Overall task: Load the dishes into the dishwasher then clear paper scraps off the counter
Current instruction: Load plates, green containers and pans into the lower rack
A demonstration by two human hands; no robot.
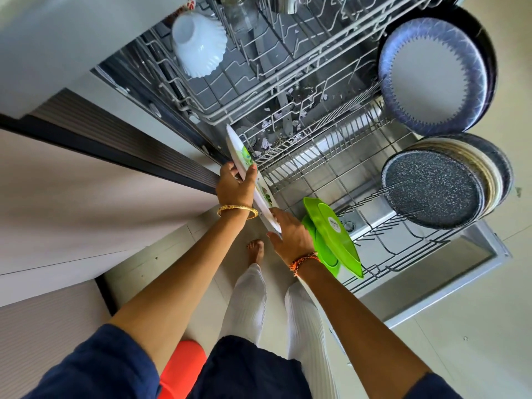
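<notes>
A white plate with a green print (244, 159) is held on edge at the left front corner of the dishwasher's lower rack (325, 174). My left hand (234, 184) grips its upper rim and my right hand (290, 234) holds its lower rim. Just right of my right hand, bright green plates (336, 234) stand upright in the lower rack. A dark speckled plate (431, 188) with several plates behind it stands at the rack's right side. Paper scraps (266, 144) lie on the dishwasher floor under the racks.
The upper rack (259, 90) is pulled out and holds a white fluted bowl (198, 43). A blue-rimmed plate (431, 73) stands at the right. The open door (449, 272) lies flat below the lower rack. A counter edge (86, 156) runs along the left. My bare foot (255, 249) is on the tiled floor.
</notes>
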